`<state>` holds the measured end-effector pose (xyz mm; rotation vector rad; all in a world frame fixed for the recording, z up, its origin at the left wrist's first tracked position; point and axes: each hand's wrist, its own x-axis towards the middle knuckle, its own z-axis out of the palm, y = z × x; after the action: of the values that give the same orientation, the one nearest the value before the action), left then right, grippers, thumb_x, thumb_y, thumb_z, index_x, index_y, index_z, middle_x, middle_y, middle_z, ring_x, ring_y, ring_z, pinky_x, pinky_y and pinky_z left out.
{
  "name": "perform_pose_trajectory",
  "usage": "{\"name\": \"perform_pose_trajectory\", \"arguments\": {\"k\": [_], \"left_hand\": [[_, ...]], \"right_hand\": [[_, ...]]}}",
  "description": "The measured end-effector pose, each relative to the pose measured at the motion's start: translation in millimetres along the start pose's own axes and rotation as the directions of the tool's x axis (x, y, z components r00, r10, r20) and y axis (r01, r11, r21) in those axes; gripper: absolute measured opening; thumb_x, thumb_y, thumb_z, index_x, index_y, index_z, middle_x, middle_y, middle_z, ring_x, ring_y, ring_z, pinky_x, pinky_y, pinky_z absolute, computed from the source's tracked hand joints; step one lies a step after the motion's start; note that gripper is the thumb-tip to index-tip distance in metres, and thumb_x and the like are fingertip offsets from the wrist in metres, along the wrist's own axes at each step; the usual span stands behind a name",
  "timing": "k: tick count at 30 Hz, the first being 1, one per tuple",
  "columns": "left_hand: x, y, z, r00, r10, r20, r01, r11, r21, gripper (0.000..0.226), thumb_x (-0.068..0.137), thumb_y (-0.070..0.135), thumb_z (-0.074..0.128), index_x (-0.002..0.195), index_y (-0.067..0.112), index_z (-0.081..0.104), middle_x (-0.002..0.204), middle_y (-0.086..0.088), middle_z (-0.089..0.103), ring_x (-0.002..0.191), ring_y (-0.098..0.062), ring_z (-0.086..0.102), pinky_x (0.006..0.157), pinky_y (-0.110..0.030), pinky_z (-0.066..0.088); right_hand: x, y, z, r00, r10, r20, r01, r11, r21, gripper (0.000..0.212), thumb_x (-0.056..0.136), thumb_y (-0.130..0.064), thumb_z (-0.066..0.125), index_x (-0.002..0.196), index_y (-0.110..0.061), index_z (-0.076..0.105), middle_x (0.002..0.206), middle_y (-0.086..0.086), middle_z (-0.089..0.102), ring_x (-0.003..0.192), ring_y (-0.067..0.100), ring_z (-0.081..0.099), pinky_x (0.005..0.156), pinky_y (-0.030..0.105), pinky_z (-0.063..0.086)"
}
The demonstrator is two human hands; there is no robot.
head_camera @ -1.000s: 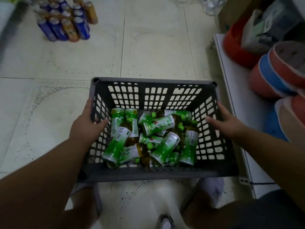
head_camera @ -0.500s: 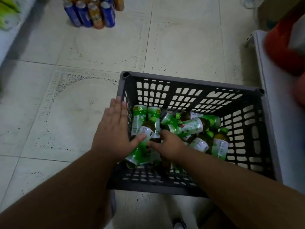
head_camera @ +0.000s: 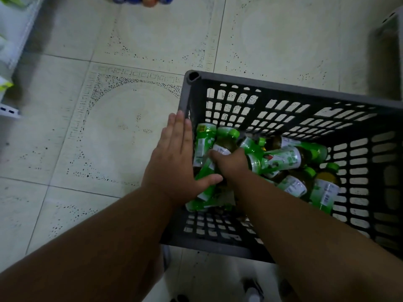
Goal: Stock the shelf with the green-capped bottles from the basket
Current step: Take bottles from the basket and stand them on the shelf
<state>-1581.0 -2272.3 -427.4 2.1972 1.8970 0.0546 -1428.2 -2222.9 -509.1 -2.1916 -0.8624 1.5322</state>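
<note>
The left hand lies flat and open over the basket's left wall, fingers straight and together, pointing away from the person. Its thumb sticks out to the right and rests against a bottle that lies slanted just inside that wall. Nothing is held in this hand.

The right hand reaches down into the basket, just right of the left thumb. Its fingers curl down among the bottles, around the brown shoulder of one whose cap points away beyond the knuckles. The fingertips are hidden, so I cannot tell whether the grip has closed on it.

The other bottles lie in a jumble on the basket floor, to the right of the right hand and partly under its forearm. They have green labels, green caps and brownish liquid. One stands nearly upright by the right wall, well right of the hand.

The basket is dark grey with lattice walls and sits on a pale tiled floor. A white shelf edge shows far left of the left hand. Beyond both hands, at the top edge, the bottoms of some cans peek in.
</note>
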Motion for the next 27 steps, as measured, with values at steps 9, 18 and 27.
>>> {"name": "perform_pose_trajectory", "arguments": {"k": [9,18,27], "left_hand": [[-7,38,-66,0.981,-0.055,0.185,0.109,0.948,-0.298,0.112,0.072,0.082,0.058,0.158,0.022,0.019,0.167,-0.004,0.011,0.152,-0.023,0.012,0.123,-0.044,0.016],[-68,162,-193,0.992,0.032,-0.126,-0.108,0.74,-0.664,0.107,0.06,0.058,0.085,0.149,0.029,0.033,0.143,0.012,0.047,0.123,-0.001,0.045,0.102,-0.026,0.041],[-116,297,-243,0.901,0.372,-0.221,-0.414,0.594,-0.689,0.108,0.062,0.05,0.089,0.151,0.029,0.031,0.144,0.01,0.046,0.126,-0.006,0.045,0.099,-0.026,0.04]], "right_hand": [[-99,-70,-108,0.859,-0.509,0.058,0.512,0.858,-0.048,0.073,0.067,-0.039,0.089,0.123,-0.029,0.043,0.105,-0.013,0.063,0.095,0.006,0.063,0.084,0.028,0.053],[-286,-112,-237,0.593,-0.785,-0.179,0.79,0.61,-0.057,0.051,0.08,-0.047,0.077,0.12,-0.028,0.052,0.103,-0.012,0.066,0.096,0.005,0.065,0.085,0.031,0.055],[-428,-47,-363,0.461,-0.744,-0.483,0.789,0.593,-0.162,0.057,0.077,-0.05,0.077,0.124,-0.032,0.05,0.109,-0.014,0.064,0.101,0.006,0.063,0.078,0.026,0.054]]}}
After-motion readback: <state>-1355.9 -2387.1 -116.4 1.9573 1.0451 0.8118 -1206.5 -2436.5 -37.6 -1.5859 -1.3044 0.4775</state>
